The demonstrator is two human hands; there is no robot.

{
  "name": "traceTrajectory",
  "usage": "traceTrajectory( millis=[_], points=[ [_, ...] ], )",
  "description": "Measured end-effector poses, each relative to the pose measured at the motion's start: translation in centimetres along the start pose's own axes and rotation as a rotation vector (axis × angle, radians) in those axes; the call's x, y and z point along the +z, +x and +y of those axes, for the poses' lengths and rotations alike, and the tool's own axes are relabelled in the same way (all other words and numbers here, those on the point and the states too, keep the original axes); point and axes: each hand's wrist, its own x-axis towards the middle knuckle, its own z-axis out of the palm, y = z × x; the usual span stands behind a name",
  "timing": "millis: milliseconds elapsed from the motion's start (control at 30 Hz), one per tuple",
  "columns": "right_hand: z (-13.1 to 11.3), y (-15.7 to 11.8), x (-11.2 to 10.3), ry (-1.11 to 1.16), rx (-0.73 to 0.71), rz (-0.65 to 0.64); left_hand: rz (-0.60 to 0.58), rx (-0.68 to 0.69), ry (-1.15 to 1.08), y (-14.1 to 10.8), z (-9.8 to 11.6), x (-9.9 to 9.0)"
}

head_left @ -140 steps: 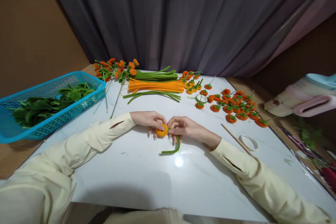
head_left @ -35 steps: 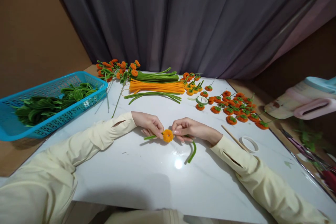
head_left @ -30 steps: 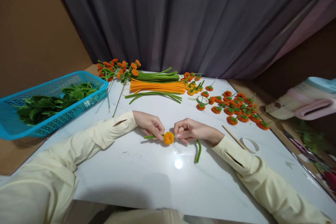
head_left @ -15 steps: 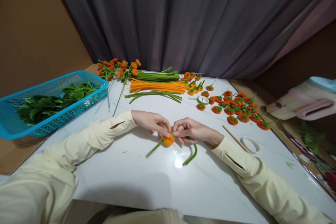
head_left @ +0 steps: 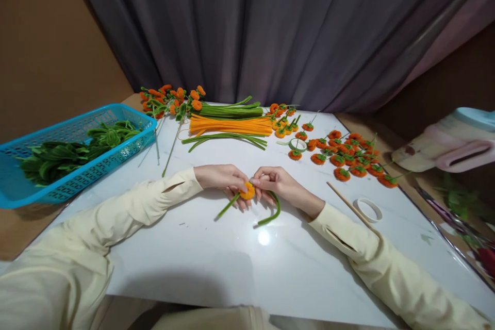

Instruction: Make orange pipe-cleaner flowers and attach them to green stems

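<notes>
Between both hands, above the white table top (head_left: 193, 258), is a small orange pipe-cleaner flower (head_left: 247, 191). My left hand (head_left: 226, 179) pinches it from the left, thumb on its face. A straight green end (head_left: 227, 206) sticks out from the flower to the lower left. My right hand (head_left: 275, 183) is closed at the flower's right side, thumb and forefinger pressed together on a green pipe cleaner (head_left: 274, 212). Its free end curves down and back to the left below my palm. Where the green piece meets the flower is hidden by my fingers.
A blue basket (head_left: 58, 192) of green leaves stands left. Orange pipe cleaners (head_left: 230, 125) and green ones (head_left: 232, 110) lie at the back. Several finished orange flowers (head_left: 342, 174) spread right, near a wooden stick (head_left: 350, 206), a white tape ring (head_left: 381, 212) and a large cup (head_left: 433, 144).
The flower and both hands have shifted slightly up in the view. The green pipe cleaner's free end has swung left, from right of my palm to beneath it.
</notes>
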Motion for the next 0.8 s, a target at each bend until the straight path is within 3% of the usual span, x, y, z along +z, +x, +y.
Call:
traceTrajectory(
  millis=[167, 367, 500, 800],
  points=[
    [0.5, 0.0, 0.2, -0.133, -0.093, 0.016, 0.061, 0.079, -0.033, 0.5, -0.7, -0.3],
    [0.2, -0.7, 1.0, -0.557, -0.389, 0.107, 0.024, 0.03, -0.031, 0.4, -0.9, -0.6],
    [0.4, -0.7, 1.2, -0.656, -0.555, 0.123, 0.014, 0.046, -0.042, 0.3, -0.9, -0.8],
    [1.0, -0.8, 1.0, -0.771, -0.652, 0.196, 0.013, 0.056, -0.054, 0.1, -0.8, -1.4]
  ],
)
